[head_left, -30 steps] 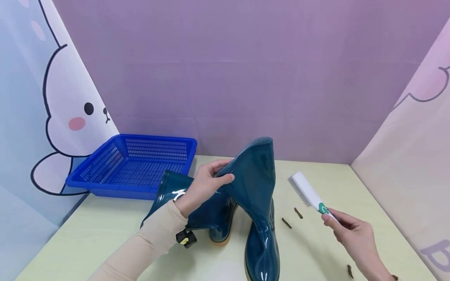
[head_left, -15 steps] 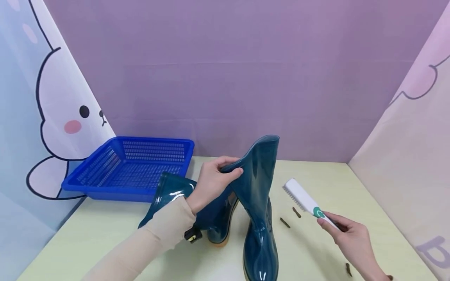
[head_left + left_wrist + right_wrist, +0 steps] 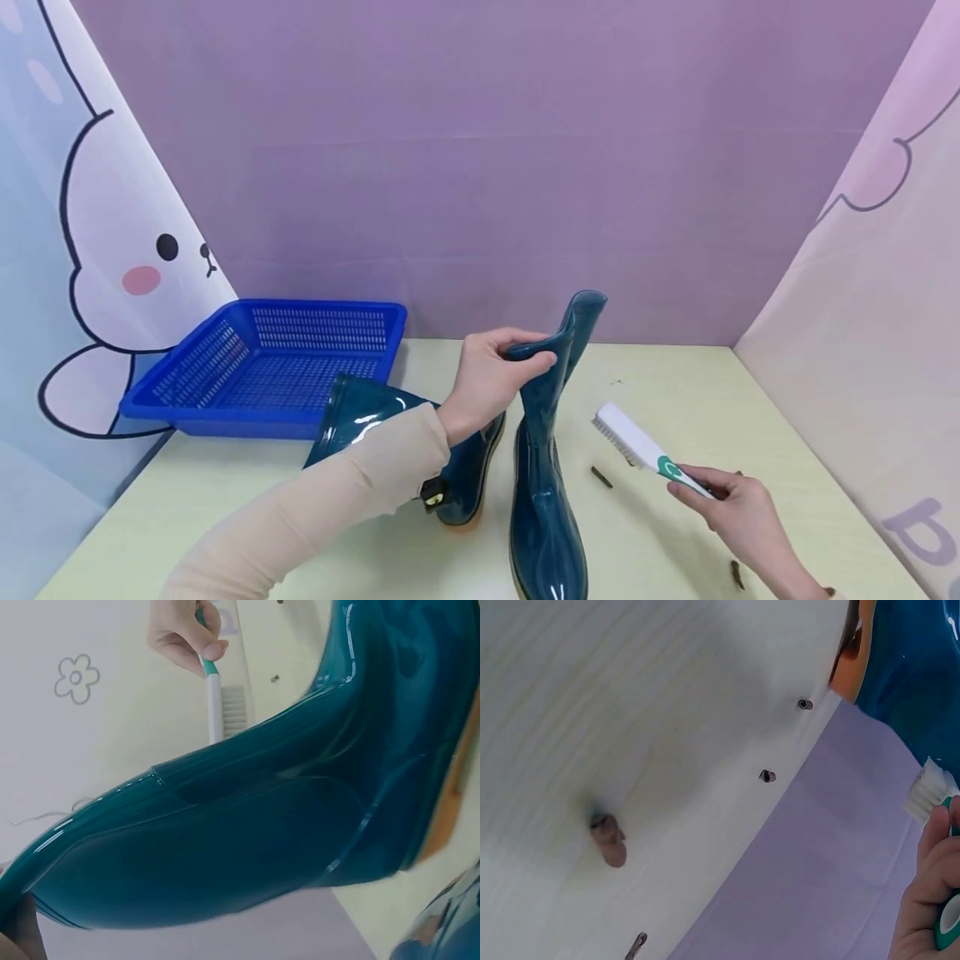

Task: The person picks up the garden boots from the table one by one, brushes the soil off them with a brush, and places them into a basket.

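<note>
My left hand [image 3: 491, 379] pinches the top rim of a glossy dark teal rubber boot [image 3: 546, 525], thumb on the near side. The boot stands upright on the table, toe toward me, its shaft squeezed narrow. A white brush with a green band [image 3: 633, 437] is in my right hand [image 3: 750, 517], gripped by the handle, bristles facing left and down. It is held to the right of the boot, apart from it in the head view. Behind my left forearm, a second teal boot [image 3: 367, 408] is partly hidden.
A blue plastic basket [image 3: 225, 422] sits at the back left. Small dark brown pieces [image 3: 602, 477] lie scattered on the pale table to the right of the boot. A purple backdrop [image 3: 480, 167] and printed side cloths close off the back and sides.
My left hand has moved right with the boot's rim, and the shaft has turned and looks narrower. The brush has shifted slightly down and left in the head view.
</note>
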The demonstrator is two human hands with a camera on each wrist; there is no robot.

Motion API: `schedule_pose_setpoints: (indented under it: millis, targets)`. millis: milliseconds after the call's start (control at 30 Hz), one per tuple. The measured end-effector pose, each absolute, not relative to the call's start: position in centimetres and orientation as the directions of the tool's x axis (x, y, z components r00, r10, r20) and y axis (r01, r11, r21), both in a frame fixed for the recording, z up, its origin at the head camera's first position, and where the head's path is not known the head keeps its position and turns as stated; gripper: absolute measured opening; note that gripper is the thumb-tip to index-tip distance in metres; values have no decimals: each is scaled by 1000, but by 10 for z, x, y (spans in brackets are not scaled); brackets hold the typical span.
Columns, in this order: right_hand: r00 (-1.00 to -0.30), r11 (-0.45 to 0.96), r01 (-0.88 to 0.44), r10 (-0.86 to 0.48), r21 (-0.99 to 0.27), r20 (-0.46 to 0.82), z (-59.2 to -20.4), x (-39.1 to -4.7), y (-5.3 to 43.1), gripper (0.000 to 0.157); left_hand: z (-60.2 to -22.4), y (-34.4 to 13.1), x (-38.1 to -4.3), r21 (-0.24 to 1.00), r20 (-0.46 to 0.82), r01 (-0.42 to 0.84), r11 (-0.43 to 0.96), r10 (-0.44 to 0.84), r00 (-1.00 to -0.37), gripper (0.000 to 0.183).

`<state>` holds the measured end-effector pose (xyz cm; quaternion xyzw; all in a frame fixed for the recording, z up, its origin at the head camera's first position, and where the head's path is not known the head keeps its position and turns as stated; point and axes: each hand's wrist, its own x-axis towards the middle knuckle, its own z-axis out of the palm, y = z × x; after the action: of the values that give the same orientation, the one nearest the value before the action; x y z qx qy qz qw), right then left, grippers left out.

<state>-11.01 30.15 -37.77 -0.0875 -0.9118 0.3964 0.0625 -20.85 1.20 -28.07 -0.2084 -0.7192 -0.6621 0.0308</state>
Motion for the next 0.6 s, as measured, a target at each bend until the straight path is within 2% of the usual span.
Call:
schedule_pose_setpoints:
  millis: [233,600]
  targets:
    - [-981,664,117,195,-739,19,-376,-112,303,44,-253,8,-212,908,381,412,73,264,-886,22]
    - [-986,644,133,163,-753,-35,-378,-119,304,47,-190,-18,-206,796,517,576,187,285,-807,21]
